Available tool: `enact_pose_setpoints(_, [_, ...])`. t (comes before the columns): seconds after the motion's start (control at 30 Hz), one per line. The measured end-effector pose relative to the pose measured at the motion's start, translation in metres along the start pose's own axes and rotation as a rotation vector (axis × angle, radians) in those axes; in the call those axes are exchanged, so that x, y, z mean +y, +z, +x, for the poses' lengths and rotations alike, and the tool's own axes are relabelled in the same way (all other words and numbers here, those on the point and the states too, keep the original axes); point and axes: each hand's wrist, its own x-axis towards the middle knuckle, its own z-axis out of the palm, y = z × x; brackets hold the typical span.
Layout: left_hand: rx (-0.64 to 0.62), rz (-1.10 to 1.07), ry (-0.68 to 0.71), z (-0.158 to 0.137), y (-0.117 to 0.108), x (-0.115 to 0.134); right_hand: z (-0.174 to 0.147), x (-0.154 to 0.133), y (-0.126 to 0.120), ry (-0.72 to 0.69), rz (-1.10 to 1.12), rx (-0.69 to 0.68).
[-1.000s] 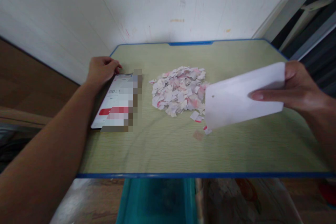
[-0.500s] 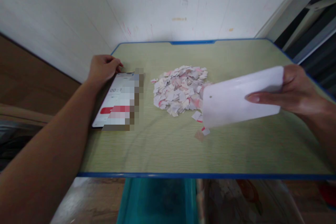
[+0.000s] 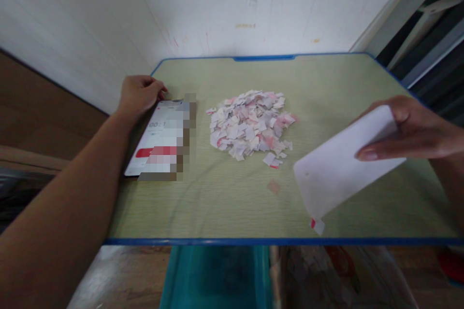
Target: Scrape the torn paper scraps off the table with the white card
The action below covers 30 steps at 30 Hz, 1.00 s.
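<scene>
A thin white card (image 3: 344, 169) with a small hole near its left end is pinched in my right hand (image 3: 402, 130), thumb on top. It is tilted, its lower corner touching or just above a small red-and-white paper scrap (image 3: 318, 225) near the table's front edge. A heap of small torn paper pieces (image 3: 250, 125), white and pinkish, lies mid-table. A single pinkish scrap (image 3: 274, 186) lies in front of it. My left hand (image 3: 141, 91) rests at the table's left edge, fingers curled in, with nothing visible in them. It is beside the top of a phone (image 3: 159, 130).
The phone's right side is hidden by a pixelated patch. The greenish table (image 3: 217, 203) has a blue rim and stands against a white wall (image 3: 217, 9). Below its front edge are a teal bin (image 3: 217, 275) and a clear plastic bag (image 3: 344, 275).
My right hand has brought the card towards me and right, tilting it more. The red-and-white scrap has moved with its corner, away from the heap. My left hand is about where it was.
</scene>
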Motion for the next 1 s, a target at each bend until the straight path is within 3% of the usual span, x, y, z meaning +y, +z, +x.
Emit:
enact_pose_setpoints(0.1, [-0.001,0.0,0.012,0.002,0.0,-0.003,0.0,0.005,0.004,0.088,-0.001,-0.272])
enact_pose_setpoints(0.37, [-0.002,-0.033,0.034,0.006,0.003,-0.009,0.004,0.003,0.009,0.063,0.099,-0.328])
enact_pose_setpoints(0.43, [0.001,-0.03,0.027,0.003,0.002,-0.006,0.003,0.003,0.008,0.047,0.154,-0.278])
enact_pose_setpoints(0.57, [0.006,-0.021,0.003,-0.001,0.001,0.001,0.004,0.009,0.004,0.091,0.202,-0.031])
enact_pose_setpoints(0.77, [0.005,-0.015,0.013,0.0,0.002,-0.001,0.015,0.017,0.022,0.173,0.204,-0.098])
enact_pose_setpoints(1.0, [0.008,-0.012,0.063,0.005,0.003,-0.008,0.018,0.017,0.039,0.085,0.296,0.07])
